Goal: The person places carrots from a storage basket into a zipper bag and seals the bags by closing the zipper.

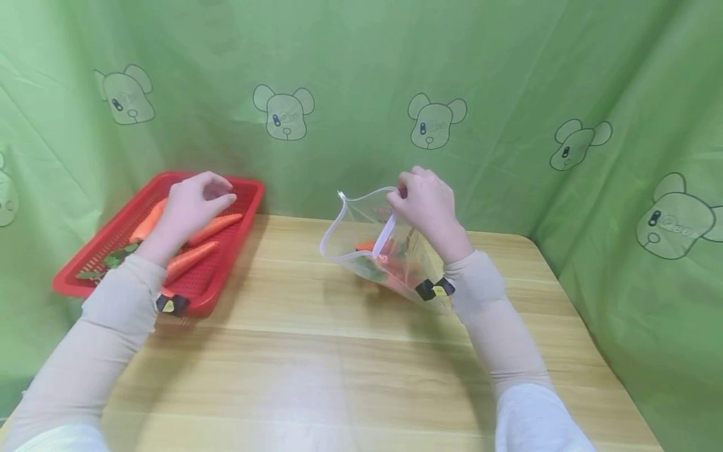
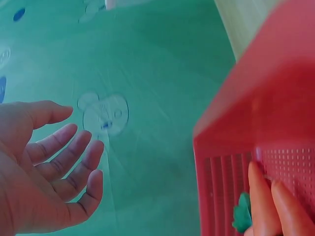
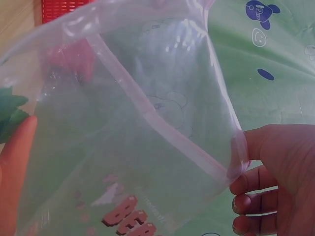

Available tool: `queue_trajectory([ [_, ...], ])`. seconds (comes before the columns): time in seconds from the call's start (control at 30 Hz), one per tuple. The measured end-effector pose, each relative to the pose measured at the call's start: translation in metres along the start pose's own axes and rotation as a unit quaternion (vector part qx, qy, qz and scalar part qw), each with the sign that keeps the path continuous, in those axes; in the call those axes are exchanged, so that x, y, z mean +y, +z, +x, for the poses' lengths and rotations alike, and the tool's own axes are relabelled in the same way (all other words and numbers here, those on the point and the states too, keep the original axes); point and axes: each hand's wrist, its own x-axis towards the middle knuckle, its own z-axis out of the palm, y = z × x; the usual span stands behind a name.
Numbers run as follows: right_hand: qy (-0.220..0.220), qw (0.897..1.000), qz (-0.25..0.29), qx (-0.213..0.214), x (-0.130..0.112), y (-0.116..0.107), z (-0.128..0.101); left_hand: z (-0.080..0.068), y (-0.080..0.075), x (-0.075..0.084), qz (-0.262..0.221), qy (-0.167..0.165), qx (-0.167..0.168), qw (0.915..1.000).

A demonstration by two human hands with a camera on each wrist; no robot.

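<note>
1. While my right hand [image 1: 427, 210] pinches the bag [image 1: 377, 248] rim above the table [image 1: 316, 351], a weak pinch could drop it.
2. My left hand [image 1: 192, 207] hovers released over the basket [image 1: 248, 194] carrots [image 1: 214, 227]; a loose grab could fumble one.

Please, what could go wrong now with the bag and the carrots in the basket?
The right hand holds the bag by one rim only, so its mouth may sag shut or its carrot may slide out. The left hand hovers open above the carrots; reaching in may knock the basket near the table edge.
</note>
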Motion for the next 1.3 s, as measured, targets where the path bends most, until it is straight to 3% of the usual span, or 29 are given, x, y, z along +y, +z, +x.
queue_trajectory([
  [0.47, -0.005, 1.000, -0.005, 0.007, 0.001, 0.001, -0.002, 0.017, -0.023, -0.040, -0.005, -0.069, 0.054, 0.9962],
  [0.7, -0.007, 1.000, -0.006, 0.008, 0.000, 0.000, -0.002, 0.027, -0.029, -0.066, -0.051, -0.144, 0.068, 0.9860],
  [0.83, -0.006, 1.000, -0.006, 0.007, 0.000, 0.000, -0.003, 0.030, -0.033, -0.083, -0.049, -0.166, 0.081, 0.9817],
  [1.03, -0.009, 1.000, -0.006, 0.009, 0.000, 0.000, -0.004, 0.026, -0.035, -0.109, -0.064, -0.198, 0.075, 0.9753],
  [1.3, -0.013, 1.000, -0.004, 0.013, 0.000, 0.002, -0.004, 0.021, -0.035, -0.131, -0.087, -0.243, 0.057, 0.9644],
])
